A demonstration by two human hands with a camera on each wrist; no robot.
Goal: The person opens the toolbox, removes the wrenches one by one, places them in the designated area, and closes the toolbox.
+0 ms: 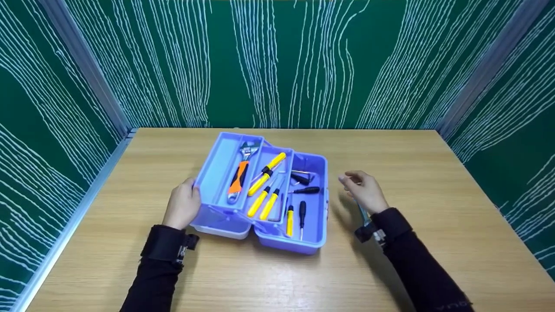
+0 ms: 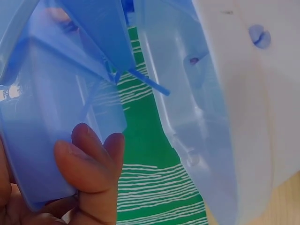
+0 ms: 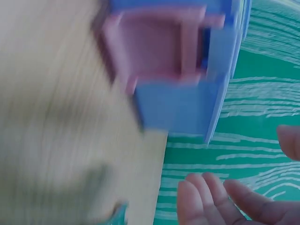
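Note:
A blue-purple plastic toolbox [image 1: 290, 247] stands unfolded on the table, its stepped trays spread to the left. My left hand [image 1: 184, 203] grips the outer wall of the upper tray [image 1: 213, 173]; in the left wrist view its fingers [image 2: 91, 164] curl round the blue plastic. An adjustable wrench [image 1: 238, 175] with an orange and black handle lies in that tray. Several yellow-handled screwdrivers [image 1: 258, 202] lie in the middle tray. To the right of the box, apart from it, hovers my right hand [image 1: 364, 190]; its fingers [image 3: 206, 197] are loosely bent and hold nothing.
Black-handled tools [image 1: 302, 212] and another yellow-handled screwdriver [image 1: 289, 221] lie in the bottom compartment. A pink latch [image 3: 150, 47] sits on the box's right side. Green walls with white lines [image 1: 277, 65] border the wooden table [image 1: 433, 208].

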